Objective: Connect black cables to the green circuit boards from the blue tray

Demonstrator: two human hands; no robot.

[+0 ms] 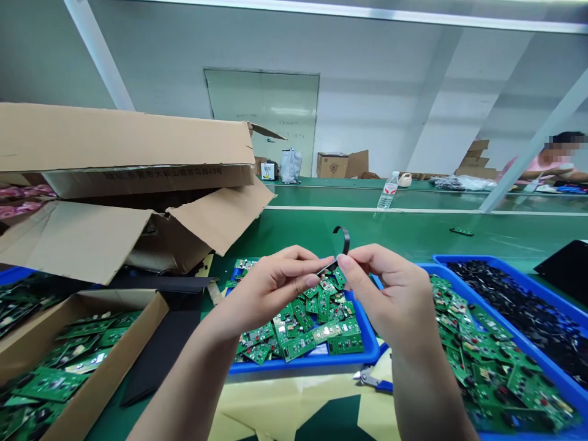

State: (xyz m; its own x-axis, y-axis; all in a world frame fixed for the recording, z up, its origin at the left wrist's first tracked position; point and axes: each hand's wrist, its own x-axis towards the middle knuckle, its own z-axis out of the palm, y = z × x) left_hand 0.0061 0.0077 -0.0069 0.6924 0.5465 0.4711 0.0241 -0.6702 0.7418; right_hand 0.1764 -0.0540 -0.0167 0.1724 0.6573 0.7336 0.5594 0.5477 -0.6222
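Note:
My left hand point(280, 283) pinches a thin small circuit board point(327, 267), seen almost edge-on, between thumb and fingers. Against the board's far end, my right hand point(390, 285) grips a narrow black strip point(346, 239) with thumb and forefinger. The strip's free end curls upward and back to the left. Whether strip and board are joined is hidden by my right fingertips. Both hands are above a blue tray point(303, 367) heaped with green circuit boards point(301, 315).
Right of my arm, a blue tray point(519, 367) holds more boards; another point(500, 262) holds small black parts. Blue-handled cutters point(374, 381) lie in front. Cardboard boxes point(124, 141) crowd the left. A water bottle point(388, 191) stands farther back; a person point(546, 162) sits at far right.

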